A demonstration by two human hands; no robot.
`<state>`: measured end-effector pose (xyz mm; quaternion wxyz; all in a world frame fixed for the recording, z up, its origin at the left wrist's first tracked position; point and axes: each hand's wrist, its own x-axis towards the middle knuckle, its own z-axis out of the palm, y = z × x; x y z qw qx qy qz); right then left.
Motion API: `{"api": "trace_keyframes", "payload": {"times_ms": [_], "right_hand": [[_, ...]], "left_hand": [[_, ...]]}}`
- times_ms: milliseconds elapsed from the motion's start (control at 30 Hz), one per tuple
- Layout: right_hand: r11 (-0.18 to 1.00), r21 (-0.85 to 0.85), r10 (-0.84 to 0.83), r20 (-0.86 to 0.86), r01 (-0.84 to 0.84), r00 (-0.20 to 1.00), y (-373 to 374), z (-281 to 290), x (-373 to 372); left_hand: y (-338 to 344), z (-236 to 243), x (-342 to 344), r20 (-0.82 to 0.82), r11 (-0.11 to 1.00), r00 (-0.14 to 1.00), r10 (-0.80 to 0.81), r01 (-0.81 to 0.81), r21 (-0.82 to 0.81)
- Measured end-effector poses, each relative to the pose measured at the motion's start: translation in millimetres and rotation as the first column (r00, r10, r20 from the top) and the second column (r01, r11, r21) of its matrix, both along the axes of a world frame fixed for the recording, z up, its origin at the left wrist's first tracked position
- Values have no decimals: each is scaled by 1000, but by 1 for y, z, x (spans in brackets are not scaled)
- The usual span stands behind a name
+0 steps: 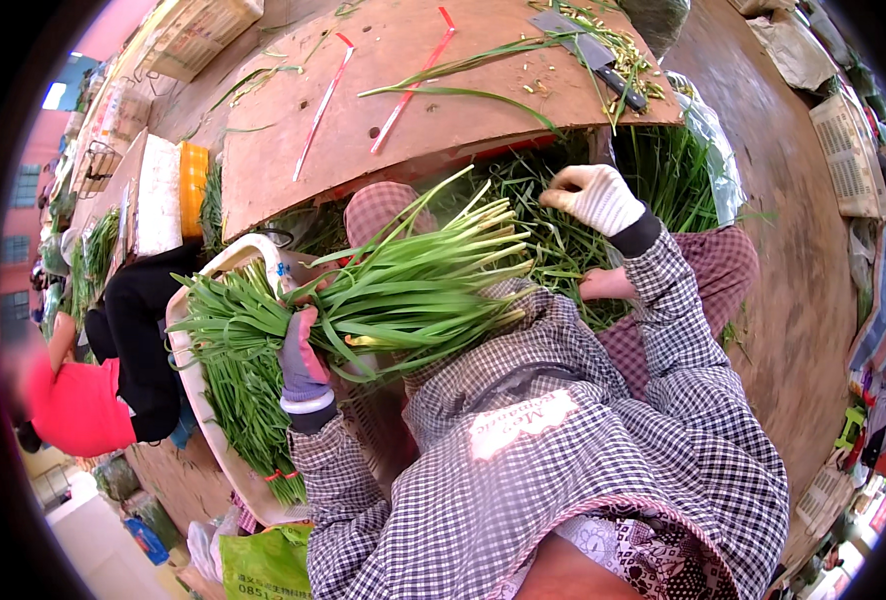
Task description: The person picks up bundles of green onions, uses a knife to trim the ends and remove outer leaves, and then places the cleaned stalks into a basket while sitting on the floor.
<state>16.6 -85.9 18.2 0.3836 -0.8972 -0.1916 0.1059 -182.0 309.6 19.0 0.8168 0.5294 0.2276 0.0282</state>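
Stretches beyond the right-hand fingers [563, 190] as a reddish-brown plywood tabletop [263, 170]; carries two red-and-white strips [323, 108] to their left, long green leaves [483, 55] ahead-left, and, ahead and slightly right, a black-handled cleaver [593, 50] amid chopped stalk trimmings [628, 55].

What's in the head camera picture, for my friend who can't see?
A person's gloved left hand grips a bunch of long green stalks partly over a white basket of more greens. The gloved right hand is near loose leaves; a knife lies on a board.
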Motion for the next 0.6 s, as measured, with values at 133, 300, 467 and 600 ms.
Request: {"api": "trace_keyframes", "payload": {"times_ms": [133, 300, 467, 600], "right_hand": [[979, 86, 164, 185, -183, 969, 47, 25, -4], [907, 222, 366, 1, -357, 931, 117, 2, -28], [757, 579, 43, -507, 303, 861, 98, 7, -29], [647, 591, -249, -433, 482, 866, 37, 19, -16]], "left_hand": [[1, -4, 8, 69, 997, 995, -72, 74, -21], [-3, 9, 15, 79, 991, 993, -87, 94, -94], [-22, 30, 17, 194, 992, 980, -37, 12, 127], [2, 2, 14, 23, 989, 989, 143, -142, -28]]}}
